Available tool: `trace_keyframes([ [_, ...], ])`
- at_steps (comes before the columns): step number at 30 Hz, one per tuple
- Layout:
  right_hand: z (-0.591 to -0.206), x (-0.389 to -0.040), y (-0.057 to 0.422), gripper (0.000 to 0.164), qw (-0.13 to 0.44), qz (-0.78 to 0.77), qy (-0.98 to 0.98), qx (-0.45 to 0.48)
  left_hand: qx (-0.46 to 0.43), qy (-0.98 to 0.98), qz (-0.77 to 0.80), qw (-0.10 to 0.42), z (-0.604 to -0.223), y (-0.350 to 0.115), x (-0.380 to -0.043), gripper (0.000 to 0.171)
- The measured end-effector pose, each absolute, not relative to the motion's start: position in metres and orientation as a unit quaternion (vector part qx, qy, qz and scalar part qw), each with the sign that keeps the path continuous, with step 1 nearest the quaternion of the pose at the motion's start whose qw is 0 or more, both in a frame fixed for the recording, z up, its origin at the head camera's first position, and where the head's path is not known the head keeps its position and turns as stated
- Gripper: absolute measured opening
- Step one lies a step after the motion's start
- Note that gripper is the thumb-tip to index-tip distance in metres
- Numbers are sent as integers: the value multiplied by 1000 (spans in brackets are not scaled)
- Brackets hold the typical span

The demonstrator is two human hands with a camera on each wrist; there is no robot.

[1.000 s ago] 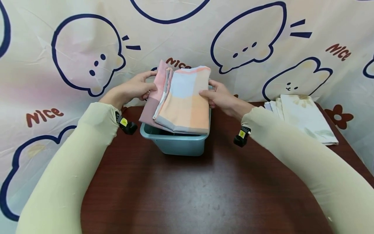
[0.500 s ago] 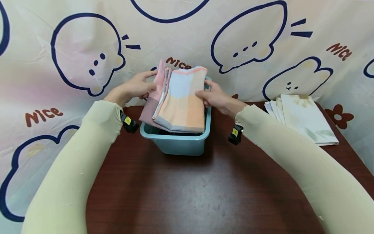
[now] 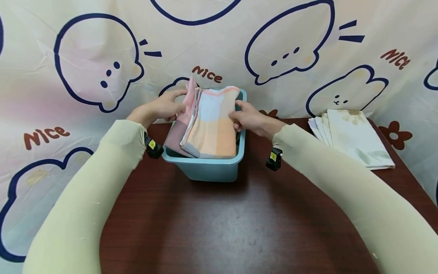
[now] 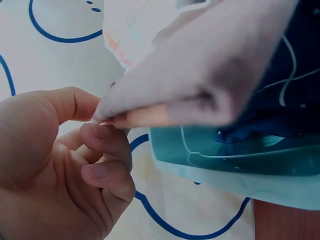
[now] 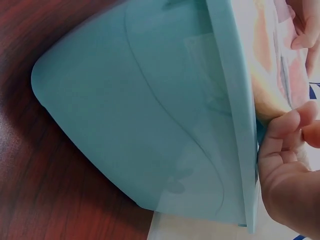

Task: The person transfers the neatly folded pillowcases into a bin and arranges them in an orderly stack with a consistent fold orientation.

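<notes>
2 bare hands hold opposite sides of 1 folded, color-blocked cloth. The left hand pinches its pink left edge between thumb and fingers; the right hand pinches its peach right edge, knuckles just beside the rim of a teal plastic bin. The cloth, patterned in pink, mauve, pale blue, peach and gray, sits in the bin's opening, its near edge just inside the front rim and 1 pink corner poking up at the back left. The left wrist view shows dark blue fabric with pale lines inside the bin, below the cloth; whether the 2 touch is unclear.

The bin stands upright on a dark reddish-brown table. Well apart at the right lies a folded white cloth with a floral print. Behind hangs a pale backdrop with navy cartoon outlines and the word "Nice." The person wears pale yellow-green sleeves.
</notes>
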State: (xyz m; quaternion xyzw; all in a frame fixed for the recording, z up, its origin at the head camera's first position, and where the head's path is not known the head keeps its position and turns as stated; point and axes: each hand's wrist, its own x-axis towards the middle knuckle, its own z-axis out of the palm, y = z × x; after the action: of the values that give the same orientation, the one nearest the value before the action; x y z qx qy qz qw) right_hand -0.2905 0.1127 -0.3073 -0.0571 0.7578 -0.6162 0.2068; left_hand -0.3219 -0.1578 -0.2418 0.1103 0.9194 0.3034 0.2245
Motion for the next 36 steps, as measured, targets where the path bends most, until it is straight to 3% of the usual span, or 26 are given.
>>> trace_keyframes([
  [14, -305, -290, 104, 72, 249, -614, 749, -15, 112, 926, 279, 227, -263, -152, -322, 74],
  [30, -305, -296, 100, 76, 282, -611, 740, -7, 105, 920, 282, 250, -278, -148, -330, 75],
  [36, -302, -297, 98, 69, 297, -591, 749, -8, 108, 920, 277, 256, -278, -151, -331, 74],
])
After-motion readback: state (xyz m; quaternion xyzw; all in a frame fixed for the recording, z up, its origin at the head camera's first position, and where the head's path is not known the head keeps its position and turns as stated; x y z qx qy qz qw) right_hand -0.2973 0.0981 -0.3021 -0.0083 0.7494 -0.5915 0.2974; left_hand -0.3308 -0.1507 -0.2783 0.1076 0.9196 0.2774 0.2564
